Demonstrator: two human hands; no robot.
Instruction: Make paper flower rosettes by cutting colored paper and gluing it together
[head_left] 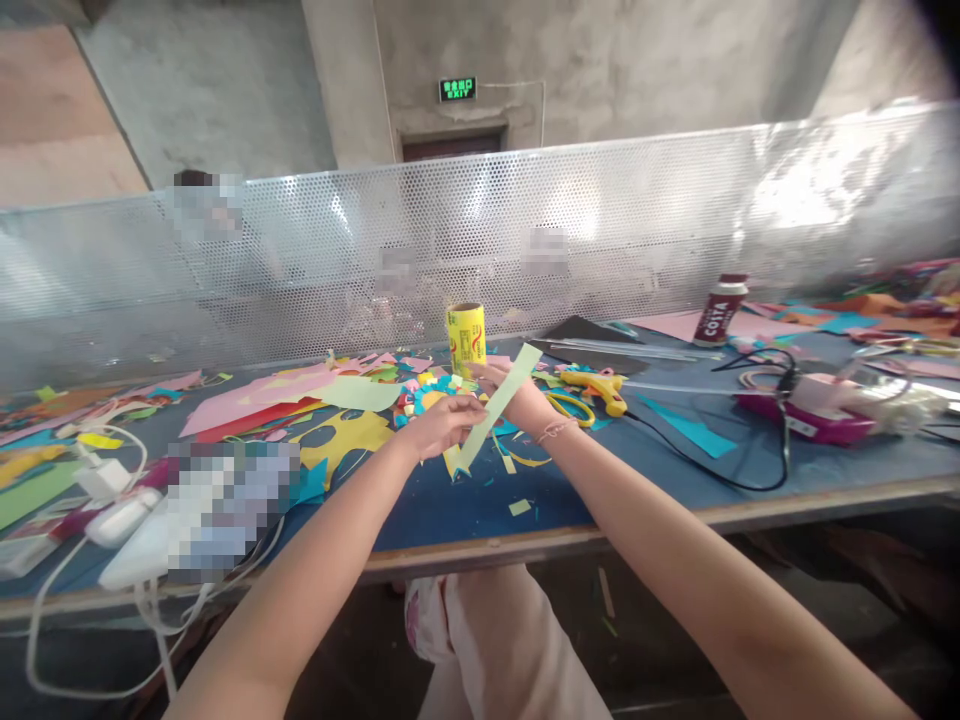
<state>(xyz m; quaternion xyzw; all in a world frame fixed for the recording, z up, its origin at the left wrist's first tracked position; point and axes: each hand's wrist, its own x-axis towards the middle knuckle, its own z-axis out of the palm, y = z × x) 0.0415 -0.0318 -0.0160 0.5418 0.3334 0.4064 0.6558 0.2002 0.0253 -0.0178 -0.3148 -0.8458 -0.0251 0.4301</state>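
A pale green paper strip (496, 412) slants between my two hands above the table. My left hand (448, 422) is closed, pinching the strip's left edge between thumb and fingertips. Behind the strip, my right hand (519, 396) is bent round it, with its fingers partly hidden and pointing left, close to a yellow printed tube (468, 338) that stands upright. The strip's lower end is by a small folded yellow and blue paper piece (454, 462). Left of my hands lies a blue paper flower (429, 392) with a yellow middle.
A yellow glue gun (600, 388) with a black cord lies to the right. Beyond it are a magenta power strip (814, 418) and a Costa bottle (721, 310). Pink paper (259, 395), cut yellow paper (349, 445) and white chargers (124, 510) lie left. A perforated metal screen (322, 260) borders the back.
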